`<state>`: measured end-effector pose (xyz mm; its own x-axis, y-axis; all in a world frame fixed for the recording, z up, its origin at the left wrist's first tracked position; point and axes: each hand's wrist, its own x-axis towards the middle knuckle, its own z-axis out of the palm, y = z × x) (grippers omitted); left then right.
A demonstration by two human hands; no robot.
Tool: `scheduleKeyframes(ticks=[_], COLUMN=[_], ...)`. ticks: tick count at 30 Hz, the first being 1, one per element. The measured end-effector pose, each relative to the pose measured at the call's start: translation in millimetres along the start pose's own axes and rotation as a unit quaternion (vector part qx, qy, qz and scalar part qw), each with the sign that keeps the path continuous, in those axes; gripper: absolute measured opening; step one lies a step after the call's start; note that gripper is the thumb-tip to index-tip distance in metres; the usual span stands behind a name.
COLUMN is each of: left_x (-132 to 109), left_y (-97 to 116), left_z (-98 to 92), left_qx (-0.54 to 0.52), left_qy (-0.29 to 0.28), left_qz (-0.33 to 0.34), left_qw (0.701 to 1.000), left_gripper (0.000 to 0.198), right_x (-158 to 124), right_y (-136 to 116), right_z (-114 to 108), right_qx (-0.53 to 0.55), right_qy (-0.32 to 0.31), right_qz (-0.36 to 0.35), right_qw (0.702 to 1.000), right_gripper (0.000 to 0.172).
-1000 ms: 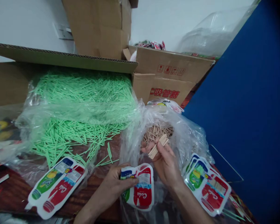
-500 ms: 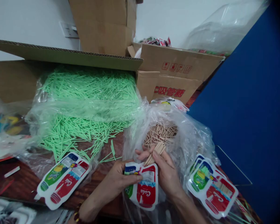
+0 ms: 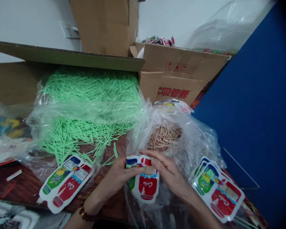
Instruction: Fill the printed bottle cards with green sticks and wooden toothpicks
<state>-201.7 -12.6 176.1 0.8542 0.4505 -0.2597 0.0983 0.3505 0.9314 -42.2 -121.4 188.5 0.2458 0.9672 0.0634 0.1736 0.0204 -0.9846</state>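
Note:
A bottle-shaped twin pouch [image 3: 148, 187] with a green Sprite-style half and a red Cola half is between my hands. My left hand [image 3: 116, 178] grips its left side, thumb across the front. My right hand [image 3: 168, 170] is closed over its upper right edge, thumb on the front and fingers behind the top. Thin tan sticks [image 3: 148, 168] show through the Cola half's clear window. Just beyond my hands, more tan sticks [image 3: 164, 136] lie in a clear plastic bag [image 3: 197, 133].
Green sticks [image 3: 90, 95] spill from a plastic-lined carton [image 3: 85, 58] at left. A similar pouch [image 3: 66, 184] lies at front left. Several overlapping pouches [image 3: 219, 190] lie at right. A lettered cardboard box [image 3: 176, 79] stands behind; a blue panel [image 3: 248, 111] rises on the right.
The bundle of tan sticks has gone from my right hand's fingers into the pouch's Cola half. My right hand has come down onto the top edge, and the pouch sits slightly higher.

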Motion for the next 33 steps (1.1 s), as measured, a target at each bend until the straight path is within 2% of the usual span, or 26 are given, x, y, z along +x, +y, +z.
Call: scheduleKeyframes(ticks=[3, 6, 8, 11, 13, 17, 23, 28, 33], left_x=[1.8, 2.6, 3.2, 4.9, 6.2, 8.1, 10.7, 11.4, 12.6], left_y=[-0.5, 0.0, 1.0, 1.4, -0.1, -3.8, -0.7, 1.1, -2.9], left_z=[-2.9, -4.8, -5.6, -6.8, -8.0, -10.8, -11.3, -8.1, -9.4], left_qx=[0.002, 0.023, 0.037, 0.045, 0.028, -0.027, -0.029, 0.01, 0.009], left_qy=[0.004, 0.017, 0.022, 0.029, 0.035, 0.04, 0.049, 0.057, 0.053], left_qz=[0.01, 0.019, 0.022, 0.024, 0.015, -0.013, -0.034, -0.003, 0.007], left_qw=[1.0, 0.999, 0.999, 0.998, 0.999, 0.999, 0.998, 0.998, 0.999], left_gripper=[0.017, 0.018, 0.019, 0.021, 0.022, 0.026, 0.035, 0.022, 0.019], right_x=[-3.9, -4.2, -4.4, -5.7, -6.3, -5.7, -4.3, -2.8, -4.5], right_y=[3.5, 11.9, 19.5, 29.2, 32.0, 30.3, 30.2, 32.3, 32.4], right_z=[-3.0, -2.6, 2.0, 13.1, 19.6, 25.1, 27.1, 28.9, 27.4], right_qx=[-0.009, 0.095, 0.16, 0.223, 0.249, 0.274, 0.261, 0.253, 0.264], right_qy=[-0.015, 0.015, 0.012, 0.004, 0.021, 0.047, 0.083, 0.069, 0.063], right_qz=[0.005, 0.035, 0.072, 0.121, 0.136, 0.139, 0.13, 0.106, 0.117], right_qw=[1.0, 0.995, 0.984, 0.967, 0.959, 0.95, 0.953, 0.959, 0.955], right_gripper=[0.033, 0.032, 0.035, 0.035, 0.033, 0.03, 0.03, 0.031, 0.033])
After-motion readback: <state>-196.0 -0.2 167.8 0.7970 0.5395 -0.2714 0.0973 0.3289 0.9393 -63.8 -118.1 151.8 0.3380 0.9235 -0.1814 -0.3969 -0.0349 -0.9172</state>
